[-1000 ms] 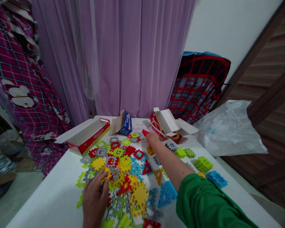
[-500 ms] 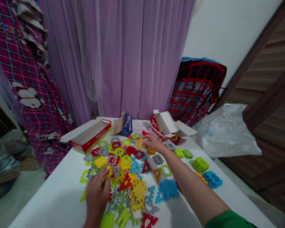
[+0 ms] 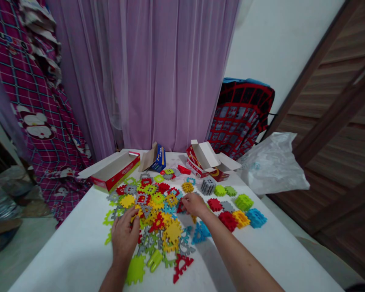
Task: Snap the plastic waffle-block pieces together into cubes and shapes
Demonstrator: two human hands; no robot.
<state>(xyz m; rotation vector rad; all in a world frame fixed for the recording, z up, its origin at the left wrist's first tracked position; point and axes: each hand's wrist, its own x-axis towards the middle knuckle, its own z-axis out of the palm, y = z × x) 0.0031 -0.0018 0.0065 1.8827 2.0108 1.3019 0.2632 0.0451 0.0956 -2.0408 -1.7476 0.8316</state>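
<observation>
Colourful toothed plastic pieces (image 3: 173,232) lie in a loose pile on the white table (image 3: 73,247). My left hand (image 3: 126,231) rests at the pile's left side, fingers apart, beside a small yellow piece. Over the right part of the pile, my right hand (image 3: 194,204) has its fingertips pressed together at a red triangular piece (image 3: 180,206); the fingers partly cover it. Sorted stacks sit to the right: green (image 3: 243,202), blue (image 3: 256,218), yellow (image 3: 241,219), red (image 3: 228,221) and grey (image 3: 208,186). A yellow stack (image 3: 187,187) stands behind my right hand.
Open boxes stand along the far edge: a red and green one (image 3: 117,172), a blue one (image 3: 159,158) and a red one (image 3: 200,162). A clear plastic bag (image 3: 273,166) is at the right edge. Purple curtains (image 3: 170,73) hang behind the table.
My right hand has moved back toward me from the yellow piece at the far side of the pile to the red triangular piece. The view has shifted slightly right. My left hand has barely moved.
</observation>
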